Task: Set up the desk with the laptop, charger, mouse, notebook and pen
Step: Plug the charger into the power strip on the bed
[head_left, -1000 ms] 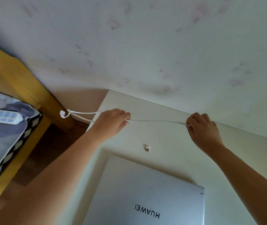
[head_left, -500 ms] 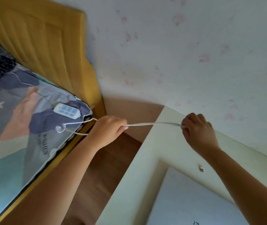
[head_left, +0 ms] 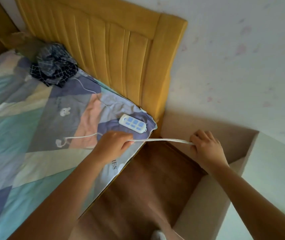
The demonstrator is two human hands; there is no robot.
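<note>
Near the bed's (head_left: pixel 34 153) headboard corner lies a power strip (head_left: pixel 132 125). Just beside it we stretch the white charger cable (head_left: pixel 162 140) taut over the floor gap, left hand (head_left: pixel 112 147) and right hand (head_left: pixel 205 148) each clenched around it.

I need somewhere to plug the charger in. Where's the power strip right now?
In the head view, the power strip lies on the bed's patterned cover near its corner by the yellow headboard, just beyond the left hand.
</note>
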